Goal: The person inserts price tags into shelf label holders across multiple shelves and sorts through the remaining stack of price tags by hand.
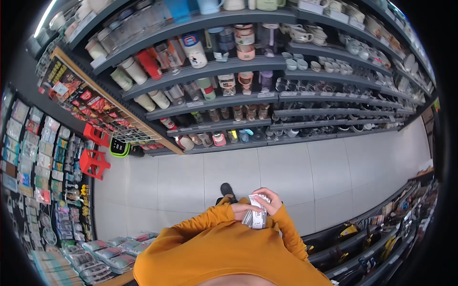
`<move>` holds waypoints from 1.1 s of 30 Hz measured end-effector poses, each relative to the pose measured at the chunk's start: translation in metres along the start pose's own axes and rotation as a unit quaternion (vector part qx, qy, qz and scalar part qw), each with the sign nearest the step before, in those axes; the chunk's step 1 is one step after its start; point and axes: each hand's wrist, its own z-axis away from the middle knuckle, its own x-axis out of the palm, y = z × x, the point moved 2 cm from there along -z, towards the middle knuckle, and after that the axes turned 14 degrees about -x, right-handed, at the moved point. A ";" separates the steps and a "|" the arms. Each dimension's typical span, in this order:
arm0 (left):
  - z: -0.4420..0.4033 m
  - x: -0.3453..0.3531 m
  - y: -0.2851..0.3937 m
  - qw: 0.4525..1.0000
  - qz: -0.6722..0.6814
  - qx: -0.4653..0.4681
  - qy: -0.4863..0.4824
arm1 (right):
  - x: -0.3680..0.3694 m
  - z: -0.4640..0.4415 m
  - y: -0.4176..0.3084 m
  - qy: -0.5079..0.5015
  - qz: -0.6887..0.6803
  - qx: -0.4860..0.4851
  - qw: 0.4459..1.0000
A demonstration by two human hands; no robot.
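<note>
In front of my torso I hold a small bundle of price labels (pixel 259 219), white with dark print, some in clear strips. My left hand (pixel 241 210) is closed on the bundle from the left side, its fingers partly hidden. My right hand (pixel 272 202) curls over the upper right of the same bundle, thumb and fingers closed on the top labels. The print is too small to read. Both sleeves are mustard yellow, and a dark shoe (pixel 228 189) shows on the floor beyond my hands.
Ahead stand long grey shelves (pixel 224 66) of cups, flasks and glassware. At left are red stools (pixel 94 163), a black-and-green basket (pixel 119 147) and hanging packets (pixel 43 152). Stacked packages (pixel 109 252) lie at lower left. Shelves of pans (pixel 367 240) run along the right. Pale tiles (pixel 286 167) cover the floor.
</note>
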 end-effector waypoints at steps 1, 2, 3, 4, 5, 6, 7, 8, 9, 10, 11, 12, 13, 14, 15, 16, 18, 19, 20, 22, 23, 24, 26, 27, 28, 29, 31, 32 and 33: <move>-0.014 -0.003 0.002 1.000 -0.019 0.009 0.007 | -0.006 0.001 0.000 -0.007 0.008 -0.005 1.000; -0.032 -0.012 0.004 0.999 -0.037 0.020 0.012 | -0.012 0.000 -0.002 -0.015 0.016 -0.009 1.000; -0.046 -0.015 0.006 0.998 -0.054 0.033 0.017 | -0.017 -0.003 -0.011 0.011 0.001 -0.005 1.000; -0.047 -0.002 0.012 0.999 -0.026 0.033 0.032 | -0.021 -0.007 -0.025 0.036 -0.014 0.000 0.999; -0.046 0.013 0.020 0.998 -0.009 0.062 0.021 | -0.027 -0.012 -0.033 0.060 -0.028 0.006 0.998; -0.051 0.012 0.028 0.997 0.000 0.072 0.009 | -0.039 -0.015 -0.031 0.032 -0.050 0.029 0.998; -0.058 0.009 0.036 0.997 0.007 0.082 -0.002 | -0.052 -0.018 -0.026 0.005 -0.020 0.043 0.999; -0.066 0.003 0.045 0.994 0.031 0.106 -0.010 | -0.065 -0.022 -0.019 -0.022 0.009 0.055 0.998; -0.068 0.003 0.057 0.993 0.034 0.107 0.021 | -0.075 -0.028 -0.016 -0.046 0.040 0.065 0.996; -0.074 0.001 0.068 0.992 0.040 0.119 -0.004 | -0.084 -0.035 -0.018 -0.044 0.037 0.052 0.997; -0.080 -0.002 0.081 0.990 0.045 0.130 -0.029 | -0.094 -0.042 -0.015 -0.049 0.037 0.037 0.997; -0.087 -0.004 0.094 0.991 0.033 0.131 -0.016 | -0.106 -0.049 -0.009 -0.055 0.038 0.025 0.997; -0.094 -0.005 0.105 0.991 0.024 0.131 -0.003 | -0.117 -0.055 -0.005 -0.062 0.039 0.016 0.997; -0.102 -0.006 0.112 0.991 0.018 0.134 0.009 | -0.129 -0.060 -0.001 -0.061 0.046 0.017 0.997; -0.104 0.001 0.122 0.985 0.022 0.170 0.033 | -0.143 -0.071 0.002 -0.064 0.053 0.017 0.996; -0.099 0.014 0.135 0.976 0.024 0.208 0.059 | -0.159 -0.087 0.005 -0.068 0.061 0.014 0.996; -0.093 0.021 0.160 0.962 0.017 0.263 0.068 | -0.196 -0.124 0.030 -0.017 0.023 0.069 0.997; -0.094 0.022 0.163 0.956 0.013 0.282 0.074 | -0.214 -0.149 0.044 -0.020 0.145 0.017 0.989; -0.092 0.023 0.161 0.951 0.007 0.297 0.082 | -0.229 -0.179 0.059 -0.020 0.259 -0.035 0.965; -0.089 0.026 0.159 0.951 -0.005 0.296 0.093 | -0.243 -0.239 0.064 0.045 0.288 -0.060 0.955; -0.093 0.019 0.156 0.957 -0.038 0.278 0.075 | -0.254 -0.274 0.081 0.056 0.380 -0.121 0.915; -0.090 0.024 0.154 0.959 -0.038 0.263 0.093 | -0.259 -0.303 0.084 0.060 0.422 -0.117 0.897; -0.085 0.033 0.156 0.953 -0.046 0.274 0.117 | -0.274 -0.354 0.108 0.044 0.536 -0.105 0.837; -0.086 0.031 0.157 0.950 -0.011 0.292 0.109 | -0.275 -0.370 0.112 0.028 0.565 -0.098 0.819; -0.090 0.029 0.159 0.945 0.022 0.309 0.101 | -0.275 -0.381 0.118 0.002 0.582 -0.071 0.810; -0.093 0.028 0.164 0.939 0.053 0.326 0.091 | -0.278 -0.392 0.123 -0.024 0.599 -0.044 0.799; -0.100 0.027 0.175 0.928 0.091 0.338 0.128 | -0.289 -0.413 0.134 -0.077 0.628 -0.015 0.774; -0.104 0.025 0.177 0.921 0.129 0.339 0.139 | -0.296 -0.425 0.143 -0.097 0.632 0.033 0.769; -0.103 0.030 0.183 0.913 0.167 0.341 0.151 | -0.300 -0.435 0.148 -0.119 0.633 0.080 0.761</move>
